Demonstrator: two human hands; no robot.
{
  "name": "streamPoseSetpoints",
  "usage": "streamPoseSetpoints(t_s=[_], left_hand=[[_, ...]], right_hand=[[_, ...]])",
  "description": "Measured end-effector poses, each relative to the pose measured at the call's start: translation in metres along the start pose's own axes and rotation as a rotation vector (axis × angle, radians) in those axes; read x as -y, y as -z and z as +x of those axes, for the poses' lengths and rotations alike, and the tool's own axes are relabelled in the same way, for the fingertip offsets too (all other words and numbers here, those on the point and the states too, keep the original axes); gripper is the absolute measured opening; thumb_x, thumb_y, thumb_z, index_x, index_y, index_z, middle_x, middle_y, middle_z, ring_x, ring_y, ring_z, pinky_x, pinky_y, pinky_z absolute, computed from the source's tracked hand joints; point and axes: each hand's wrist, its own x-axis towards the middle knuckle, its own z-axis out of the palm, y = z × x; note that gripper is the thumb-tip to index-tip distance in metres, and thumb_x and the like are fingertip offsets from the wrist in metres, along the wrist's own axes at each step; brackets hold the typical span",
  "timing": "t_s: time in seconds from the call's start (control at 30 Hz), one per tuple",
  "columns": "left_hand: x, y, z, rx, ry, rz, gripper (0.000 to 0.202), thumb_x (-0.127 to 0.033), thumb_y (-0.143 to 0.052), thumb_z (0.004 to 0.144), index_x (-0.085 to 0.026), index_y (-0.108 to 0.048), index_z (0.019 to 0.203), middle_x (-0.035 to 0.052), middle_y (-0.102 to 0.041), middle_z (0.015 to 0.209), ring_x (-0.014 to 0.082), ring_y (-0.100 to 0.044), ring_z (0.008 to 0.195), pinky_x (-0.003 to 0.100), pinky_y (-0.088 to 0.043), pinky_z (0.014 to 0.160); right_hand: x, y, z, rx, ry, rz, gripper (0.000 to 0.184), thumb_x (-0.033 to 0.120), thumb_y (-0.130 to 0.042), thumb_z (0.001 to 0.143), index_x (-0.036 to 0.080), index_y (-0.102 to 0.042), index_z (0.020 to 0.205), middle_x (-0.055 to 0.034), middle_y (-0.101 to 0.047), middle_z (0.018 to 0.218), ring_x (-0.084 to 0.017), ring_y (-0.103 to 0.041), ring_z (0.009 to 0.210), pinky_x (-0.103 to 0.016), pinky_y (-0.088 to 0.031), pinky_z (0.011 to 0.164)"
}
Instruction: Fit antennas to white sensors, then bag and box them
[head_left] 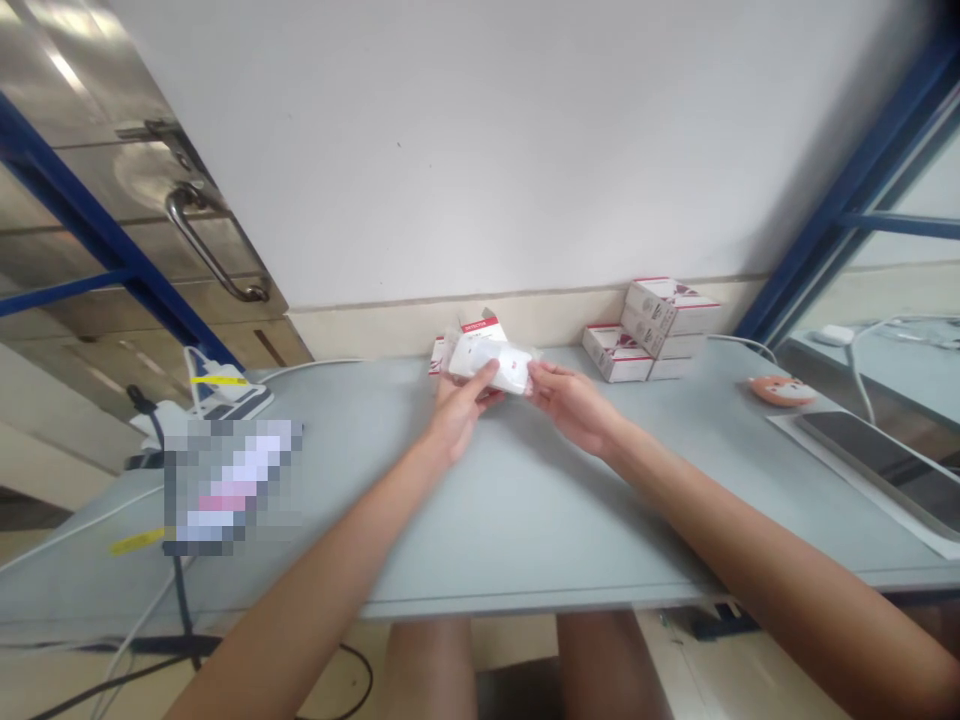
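Observation:
Both my hands hold a white item in a clear plastic bag [496,362] above the far middle of the grey table [525,520]. My left hand [459,408] grips its left end, thumb on top. On the right end, my right hand [571,402] pinches the bag. Behind the bag an open red-and-white box [480,327] stands near the wall, partly hidden by the bag.
Several red-and-white boxes [651,330] are stacked at the back right. A small orange animal-shaped object [781,390] and a dark tablet on white paper [877,462] lie at the right. A white device with cables [225,398] sits at the left, beside a blurred patch.

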Motion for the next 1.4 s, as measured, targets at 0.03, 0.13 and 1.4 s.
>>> streamPoseSetpoints(t_s=[0.03, 0.13, 1.4], left_hand=[[0.0, 0.0, 0.0, 0.01, 0.008, -0.012, 0.063, -0.034, -0.097, 0.07, -0.023, -0.066, 0.123, 0.0068, -0.077, 0.118, 0.0201, -0.074, 0.093, 0.03, -0.059, 0.076], [-0.003, 0.001, -0.001, 0.044, 0.017, -0.027, 0.059, -0.034, -0.096, 0.072, -0.022, -0.067, 0.122, 0.0073, -0.077, 0.12, 0.0203, -0.074, 0.096, 0.031, -0.059, 0.08], [-0.013, 0.024, 0.003, 0.053, -0.501, 0.888, 0.048, -0.047, -0.098, 0.063, -0.024, -0.071, 0.096, 0.0059, -0.074, 0.097, 0.029, -0.068, 0.1, 0.036, -0.051, 0.093]], right_hand=[[0.0, 0.0, 0.0, 0.009, -0.02, 0.003, 0.019, 0.035, -0.088, 0.082, 0.02, -0.077, 0.086, -0.0027, -0.073, 0.093, -0.014, -0.06, 0.082, -0.027, -0.053, 0.087], [0.001, 0.0, -0.001, 0.028, -0.083, 0.005, 0.017, 0.036, -0.083, 0.088, 0.022, -0.078, 0.096, -0.0034, -0.075, 0.107, -0.014, -0.062, 0.084, -0.026, -0.053, 0.08], [-0.002, 0.025, 0.019, -0.166, 0.218, -0.356, 0.021, 0.023, -0.074, 0.07, 0.026, -0.053, 0.071, 0.0042, -0.052, 0.058, -0.014, -0.045, 0.058, -0.03, -0.036, 0.059]])
